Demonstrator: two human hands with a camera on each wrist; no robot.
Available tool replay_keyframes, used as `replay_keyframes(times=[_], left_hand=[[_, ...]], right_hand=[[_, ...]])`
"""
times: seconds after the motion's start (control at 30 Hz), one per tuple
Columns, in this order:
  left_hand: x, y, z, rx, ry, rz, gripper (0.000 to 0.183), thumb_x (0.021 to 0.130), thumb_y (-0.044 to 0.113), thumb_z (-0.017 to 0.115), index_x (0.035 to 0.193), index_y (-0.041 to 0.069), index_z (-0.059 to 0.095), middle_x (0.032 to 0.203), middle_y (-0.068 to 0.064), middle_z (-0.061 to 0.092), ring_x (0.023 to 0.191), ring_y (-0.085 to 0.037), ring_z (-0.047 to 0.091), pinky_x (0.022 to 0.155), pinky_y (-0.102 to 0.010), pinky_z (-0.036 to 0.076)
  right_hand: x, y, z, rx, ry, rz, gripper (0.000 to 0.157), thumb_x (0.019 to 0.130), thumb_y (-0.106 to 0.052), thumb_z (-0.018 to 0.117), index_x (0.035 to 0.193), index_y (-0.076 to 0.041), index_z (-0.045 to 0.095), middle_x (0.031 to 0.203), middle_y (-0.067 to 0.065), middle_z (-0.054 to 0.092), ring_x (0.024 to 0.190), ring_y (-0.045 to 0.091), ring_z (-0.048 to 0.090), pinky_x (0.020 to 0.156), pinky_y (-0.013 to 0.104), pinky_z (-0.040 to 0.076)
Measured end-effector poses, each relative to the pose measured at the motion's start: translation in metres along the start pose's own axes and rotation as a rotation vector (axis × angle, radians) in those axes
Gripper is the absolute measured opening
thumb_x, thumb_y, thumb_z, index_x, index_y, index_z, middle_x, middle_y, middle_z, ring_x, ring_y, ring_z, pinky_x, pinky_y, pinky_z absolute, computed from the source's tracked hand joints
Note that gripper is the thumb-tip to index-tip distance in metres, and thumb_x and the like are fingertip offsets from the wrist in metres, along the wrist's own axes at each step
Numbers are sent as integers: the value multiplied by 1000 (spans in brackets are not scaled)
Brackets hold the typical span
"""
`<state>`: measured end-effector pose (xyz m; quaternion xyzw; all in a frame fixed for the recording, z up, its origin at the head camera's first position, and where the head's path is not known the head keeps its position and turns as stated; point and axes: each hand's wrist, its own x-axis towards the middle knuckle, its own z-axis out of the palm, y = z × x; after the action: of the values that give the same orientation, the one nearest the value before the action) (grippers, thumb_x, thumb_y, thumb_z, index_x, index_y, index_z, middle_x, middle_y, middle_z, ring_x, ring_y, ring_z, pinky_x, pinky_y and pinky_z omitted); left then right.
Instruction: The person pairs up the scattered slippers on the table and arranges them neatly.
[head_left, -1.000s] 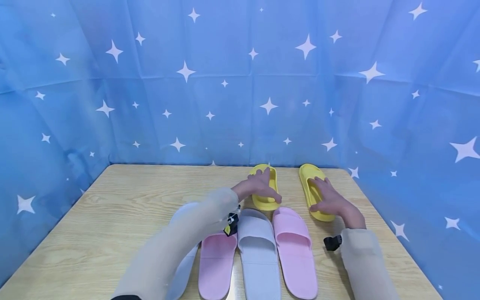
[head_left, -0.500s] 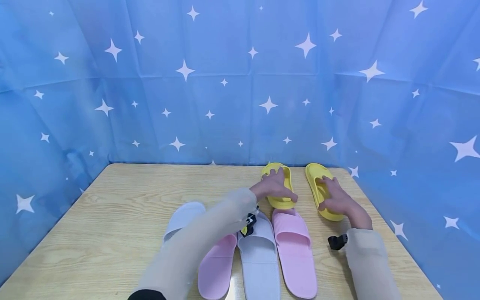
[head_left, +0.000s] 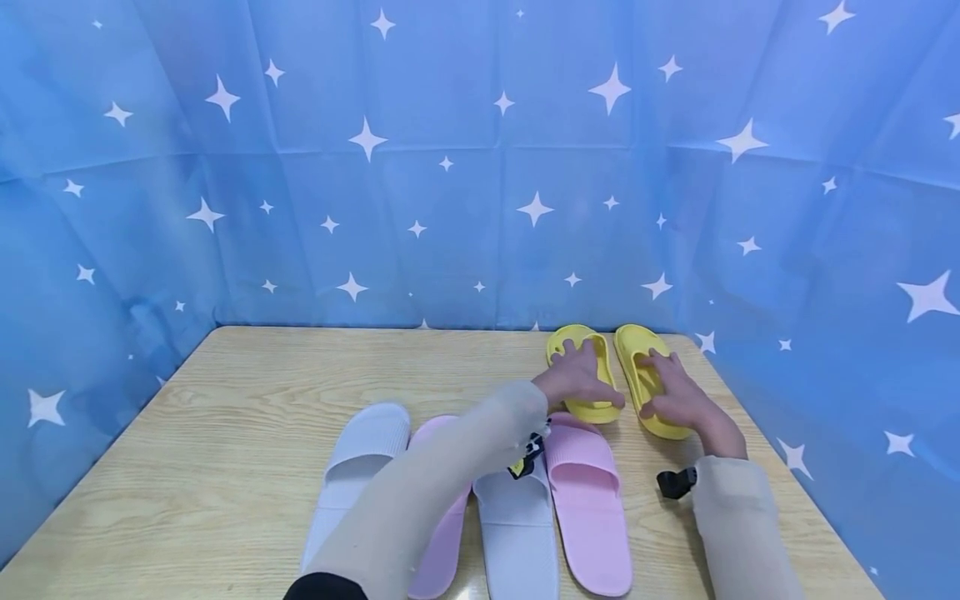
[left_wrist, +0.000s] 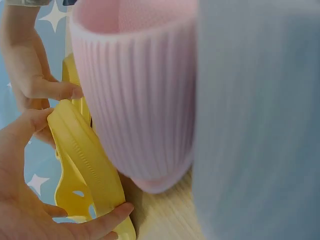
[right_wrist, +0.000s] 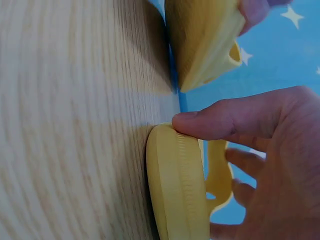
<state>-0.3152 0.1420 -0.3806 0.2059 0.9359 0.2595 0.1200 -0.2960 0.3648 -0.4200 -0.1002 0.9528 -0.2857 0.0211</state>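
Note:
Two yellow slippers are at the back right of the table, toes toward the curtain. My left hand (head_left: 577, 375) grips the left yellow slipper (head_left: 596, 412), thumb at its heel end and fingers spread along it, as the left wrist view shows. In the right wrist view that slipper (right_wrist: 205, 45) hangs tilted, its sole off the table over a shadow. My right hand (head_left: 678, 396) holds the right yellow slipper (head_left: 636, 340), thumb pressed on the heel rim (right_wrist: 175, 175) and fingers reaching inside it. This second slipper lies flat on the wood, a narrow gap from the first.
In front, a row alternates a grey-blue slipper (head_left: 367, 442), a pink slipper (head_left: 442, 550), another grey-blue slipper (head_left: 517, 533) and another pink slipper (head_left: 592, 508). My left sleeve (head_left: 427, 492) crosses above them. A blue star-patterned curtain (head_left: 450, 208) borders the wooden table (head_left: 225, 433).
My left hand has carried its yellow slipper rightward, closer to the other one. My right hand and its slipper shifted slightly right, then stayed nearly still.

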Motion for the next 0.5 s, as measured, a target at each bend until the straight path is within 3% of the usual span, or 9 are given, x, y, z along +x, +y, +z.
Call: replay_keyframes(times=[0.23, 0.4, 0.5], left_hand=[[6, 10, 11, 45, 18, 1, 109, 82, 57, 78, 165, 15, 21, 167, -16, 29, 150, -47, 35, 114, -53, 47], [9, 14, 17, 113, -15, 8, 109, 84, 58, 76, 166, 15, 18, 167, -16, 27, 151, -47, 33, 114, -51, 48], [11, 14, 18, 105, -46, 14, 106, 86, 57, 74, 166, 16, 17, 170, -13, 24, 155, -44, 29, 118, -49, 44]], right_hand=[[-2, 2, -4, 4, 14, -24, 92, 66, 0, 74, 150, 11, 37, 165, 41, 8, 151, 63, -12, 113, 84, 9], [-3, 2, -3, 28, 12, -49, 87, 70, 3, 73, 149, 12, 38, 165, 41, 9, 150, 64, -11, 113, 85, 10], [-4, 2, -2, 31, 14, -65, 83, 73, 4, 73, 148, 13, 39, 164, 41, 10, 150, 65, -10, 113, 84, 9]])
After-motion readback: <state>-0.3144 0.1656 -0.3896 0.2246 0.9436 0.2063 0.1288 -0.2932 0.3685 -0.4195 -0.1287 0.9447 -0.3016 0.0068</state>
